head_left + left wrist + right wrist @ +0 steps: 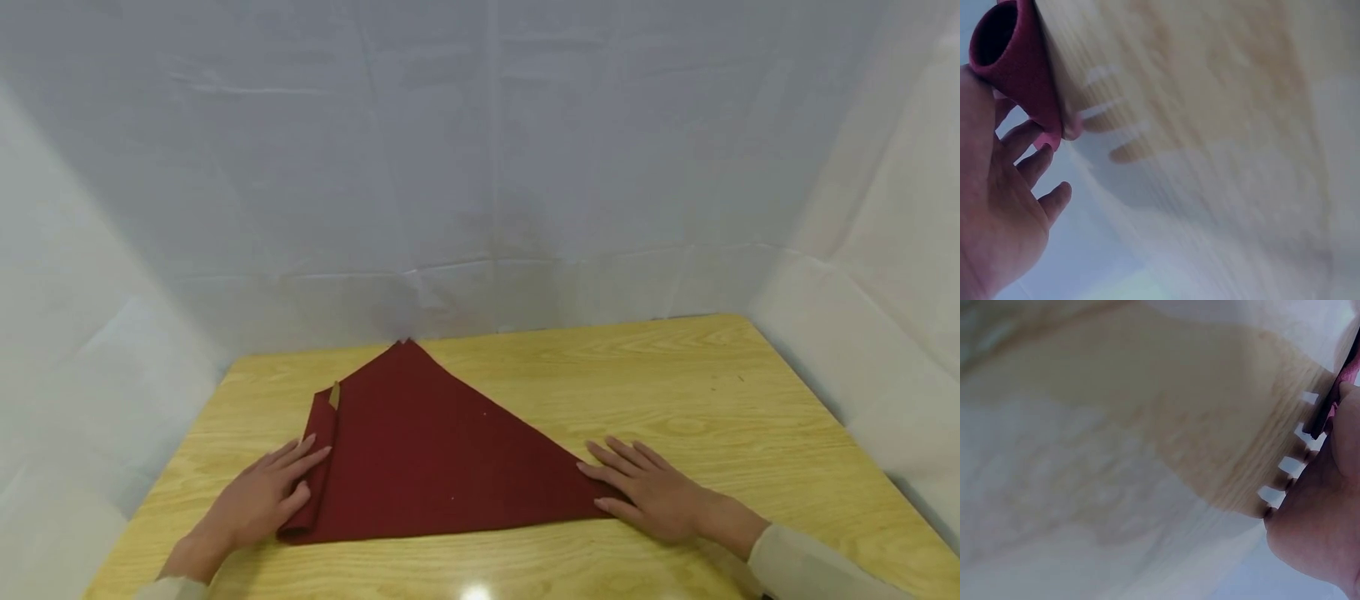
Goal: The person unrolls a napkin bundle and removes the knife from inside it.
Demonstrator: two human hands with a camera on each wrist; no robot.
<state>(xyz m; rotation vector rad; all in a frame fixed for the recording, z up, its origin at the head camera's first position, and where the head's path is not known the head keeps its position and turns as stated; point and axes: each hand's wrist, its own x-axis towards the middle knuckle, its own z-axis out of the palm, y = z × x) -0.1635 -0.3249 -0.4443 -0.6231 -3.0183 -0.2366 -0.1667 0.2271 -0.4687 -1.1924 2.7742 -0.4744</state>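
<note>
A dark red cloth [442, 450], folded into a rough triangle, lies on the table with its peak pointing away from me. Its left side is turned over into a loose roll [321, 479], whose hollow end shows in the left wrist view. My left hand [258, 500] rests on this roll, fingers loosely extended across it. At the cloth's right corner, my right hand [660, 492] lies palm down with fingers spread, covering the tip. The right wrist view shows the right hand [1319, 500] from the side, fingertips down at the tabletop beside the cloth's edge.
The yellow wood-grain table [652, 375] extends past the cloth on every side but the far peak, which reaches its back edge. White sheeting [480, 167] stands behind the table and along both sides. A small tan patch [334, 394] shows at the roll's upper end.
</note>
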